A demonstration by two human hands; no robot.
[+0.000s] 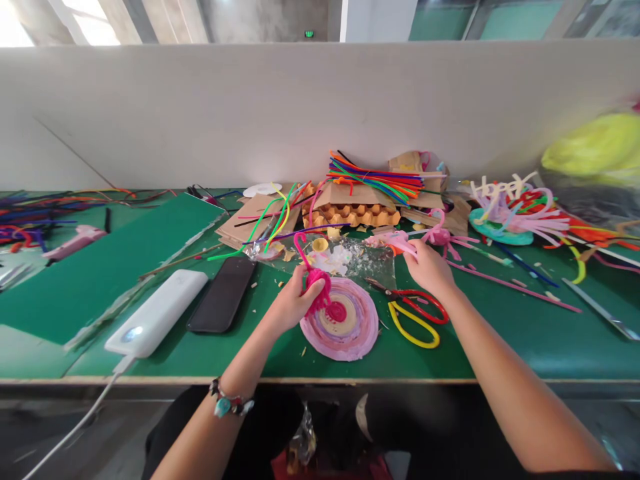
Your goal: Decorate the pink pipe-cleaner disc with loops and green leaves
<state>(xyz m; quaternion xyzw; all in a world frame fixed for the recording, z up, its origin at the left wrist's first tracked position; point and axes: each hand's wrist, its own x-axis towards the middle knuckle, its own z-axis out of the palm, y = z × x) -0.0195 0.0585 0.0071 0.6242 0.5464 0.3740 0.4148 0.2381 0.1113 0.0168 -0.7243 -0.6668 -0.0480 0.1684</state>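
Note:
My left hand is closed on a bright pink pipe-cleaner piece, a fuzzy wound body with a hooked stem rising from it. Just under it lies a round coiled disc in pink, lilac and cream rings with a dark pink centre. Further right, my right hand grips what looks like a pink glue gun, its narrow end towards the left; the fingers partly cover it. Scissors with one red and one yellow handle lie below that hand, blades apart from the disc.
Left of the disc are a black phone and a white power bank with a cable. Behind stand an egg carton and a bundle of coloured pipe cleaners. A turquoise disc bearing pale loops sits right, near a metal ruler-like strip.

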